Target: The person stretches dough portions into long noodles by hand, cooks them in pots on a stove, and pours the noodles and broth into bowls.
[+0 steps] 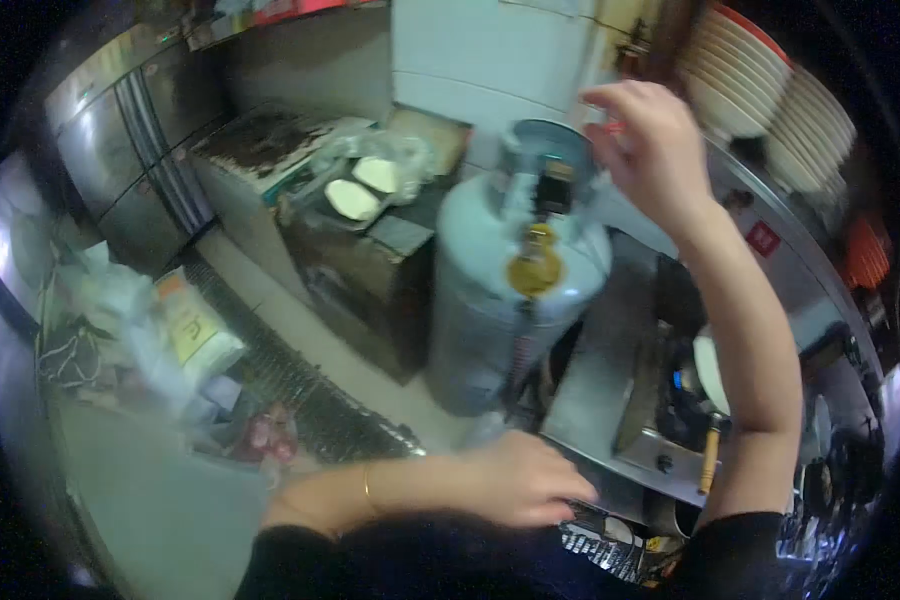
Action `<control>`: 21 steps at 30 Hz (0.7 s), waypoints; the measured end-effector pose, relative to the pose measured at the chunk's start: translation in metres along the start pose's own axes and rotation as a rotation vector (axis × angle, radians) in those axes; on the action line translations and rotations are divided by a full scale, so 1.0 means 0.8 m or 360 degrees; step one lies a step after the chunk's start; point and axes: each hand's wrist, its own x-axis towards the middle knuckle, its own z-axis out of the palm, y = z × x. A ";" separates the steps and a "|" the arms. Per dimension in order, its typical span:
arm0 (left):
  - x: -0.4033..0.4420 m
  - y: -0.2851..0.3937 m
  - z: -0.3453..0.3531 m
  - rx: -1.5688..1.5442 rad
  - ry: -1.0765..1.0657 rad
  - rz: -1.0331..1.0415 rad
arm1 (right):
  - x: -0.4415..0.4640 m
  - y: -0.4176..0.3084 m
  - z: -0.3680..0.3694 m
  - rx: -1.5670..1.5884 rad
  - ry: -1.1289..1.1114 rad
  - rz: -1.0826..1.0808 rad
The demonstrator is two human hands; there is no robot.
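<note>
My right hand [655, 150] is raised on the right, beside the top of a grey gas cylinder [480, 300] and below stacked bowls. Its fingers curl toward the thumb, and a small red patch shows between them; what it belongs to I cannot make out. Low in the middle, my left hand [530, 480] hangs in front of my body, loosely bent and slightly blurred, with thumb and fingers apart and nothing visible in it. A brass valve with a yellow regulator [535, 270] sits on the cylinder. Under my right forearm, a pan with a wooden handle [710, 455] rests on the stove.
A blue flame [678, 380] burns at the stove [655, 450]. Stacked bowls [735, 75] stand at upper right. Two white oval pieces [353, 200] lie on a low cabinet. At left, plastic bags [140, 325] lie on a counter [130, 480] above a floor grate [300, 385].
</note>
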 end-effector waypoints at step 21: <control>-0.483 -0.194 -0.369 -0.0377 0.1185 -0.2449 | 0.010 -0.222 0.748 0.0387 -0.1547 0.1145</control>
